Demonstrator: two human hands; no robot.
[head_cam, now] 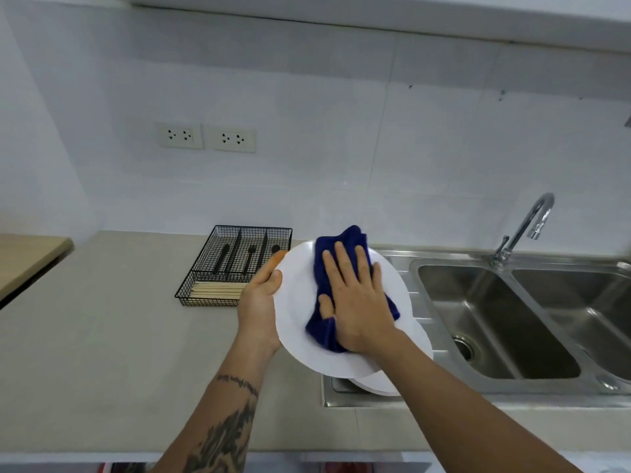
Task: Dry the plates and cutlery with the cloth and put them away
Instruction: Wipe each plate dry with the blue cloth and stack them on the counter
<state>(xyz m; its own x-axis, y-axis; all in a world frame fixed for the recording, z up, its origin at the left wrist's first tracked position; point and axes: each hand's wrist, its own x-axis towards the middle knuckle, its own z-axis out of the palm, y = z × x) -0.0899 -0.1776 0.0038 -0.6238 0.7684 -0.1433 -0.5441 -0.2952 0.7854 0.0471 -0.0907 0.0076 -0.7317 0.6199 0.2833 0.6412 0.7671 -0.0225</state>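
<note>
My left hand [259,302] grips the left rim of a white plate [297,319], held tilted above the sink's drainboard. My right hand [358,302] lies flat on a dark blue cloth [341,244] and presses it against the plate's face. Under the held plate, more white plates [382,384] rest on the drainboard, mostly hidden. A black wire cutlery tray [235,264] stands on the counter behind my left hand; it holds black cutlery [251,256] in its rear compartments and wooden chopsticks [218,290] in the front one.
A steel double sink [505,319] with a curved tap [526,227] fills the right side. Beige counter [119,336] stretches to the left, with a wooden surface [27,257] at the far left edge. Two wall sockets [205,136] sit on the tiled wall.
</note>
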